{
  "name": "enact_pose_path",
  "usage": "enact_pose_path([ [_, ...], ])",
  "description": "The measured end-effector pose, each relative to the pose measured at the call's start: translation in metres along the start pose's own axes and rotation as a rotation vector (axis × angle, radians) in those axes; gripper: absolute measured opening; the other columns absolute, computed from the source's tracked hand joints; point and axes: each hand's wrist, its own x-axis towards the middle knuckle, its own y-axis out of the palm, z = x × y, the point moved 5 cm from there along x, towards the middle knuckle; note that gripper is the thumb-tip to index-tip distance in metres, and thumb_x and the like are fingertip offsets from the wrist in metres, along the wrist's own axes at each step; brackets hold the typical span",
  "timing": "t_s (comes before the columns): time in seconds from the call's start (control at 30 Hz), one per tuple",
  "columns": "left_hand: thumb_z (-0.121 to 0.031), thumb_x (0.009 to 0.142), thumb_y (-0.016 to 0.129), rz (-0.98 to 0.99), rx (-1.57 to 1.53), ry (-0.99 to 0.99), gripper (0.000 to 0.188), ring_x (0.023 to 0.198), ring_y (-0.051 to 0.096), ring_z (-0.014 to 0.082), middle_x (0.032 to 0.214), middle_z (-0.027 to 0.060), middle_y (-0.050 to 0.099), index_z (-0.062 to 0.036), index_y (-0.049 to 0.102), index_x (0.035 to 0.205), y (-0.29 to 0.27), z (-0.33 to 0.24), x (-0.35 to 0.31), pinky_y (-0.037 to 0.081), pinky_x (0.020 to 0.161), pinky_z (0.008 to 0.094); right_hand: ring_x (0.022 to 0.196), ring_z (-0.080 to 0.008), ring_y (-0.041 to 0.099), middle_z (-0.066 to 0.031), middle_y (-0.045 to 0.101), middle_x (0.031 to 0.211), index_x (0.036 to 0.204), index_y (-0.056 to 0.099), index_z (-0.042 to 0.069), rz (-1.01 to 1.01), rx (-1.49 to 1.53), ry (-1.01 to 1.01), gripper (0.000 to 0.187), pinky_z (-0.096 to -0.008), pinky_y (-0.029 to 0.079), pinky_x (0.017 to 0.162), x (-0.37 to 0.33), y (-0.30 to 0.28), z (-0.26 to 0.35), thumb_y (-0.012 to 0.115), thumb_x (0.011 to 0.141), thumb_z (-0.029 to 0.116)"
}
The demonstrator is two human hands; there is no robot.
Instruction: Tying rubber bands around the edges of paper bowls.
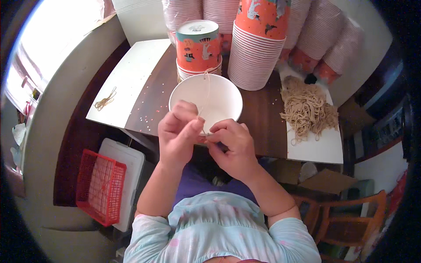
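A white-lined paper bucket (226,98) lies tilted at the table's front, its open mouth facing me. A thin beige string (208,90) passes through the far side of its rim and runs across the mouth to my fingers. My left hand (175,133) is closed, thumb and forefinger pinching the string above the near rim. Beside it, my right hand (234,147) pinches the string right at the near rim; its fingertips partly hide the spot, and whether they also grip the rim cannot be made out.
Behind stand an upside-down orange printed bucket (198,50) on a stack and a taller bucket stack (254,61). Wrapped stacks (322,28) line the back. A tangled string pile (309,107) lies right, a small string bundle (105,98) left. Below are a red basket (101,188) and wooden chair (346,219).
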Motion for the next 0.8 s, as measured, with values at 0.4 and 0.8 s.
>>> enact_pose_path([
  [0.4, -0.005, 0.081, 0.063, 0.042, -0.364, -0.1, 0.009, 0.084, 0.047, 0.0154, 0.085, 0.0051, 0.052, -0.0029, 0.056, 0.076, 0.01, 0.008, 0.016, 0.038, 0.077, 0.0282, 0.062, -0.0197, 0.057, 0.0009, 0.056, 0.071, 0.077, 0.06, 0.012, -0.106, -0.299, -0.056, 0.015, -0.0344, 0.039, 0.056, 0.012, 0.004, -0.004, 0.07, 0.068, 0.007],
  [0.8, -0.004, 0.079, 0.067, 0.576, -0.123, -0.181, 0.007, 0.077, 0.052, 0.0141, 0.081, 0.0058, 0.057, -0.0008, 0.062, 0.076, 0.004, 0.013, 0.009, 0.042, 0.07, 0.0271, 0.107, -0.031, 0.054, -0.0165, 0.056, 0.116, 0.116, 0.057, 0.004, 0.364, -0.528, 0.106, 0.054, -0.041, 0.042, 0.092, 0.103, -0.041, -0.055, 0.074, 0.069, 0.024],
])
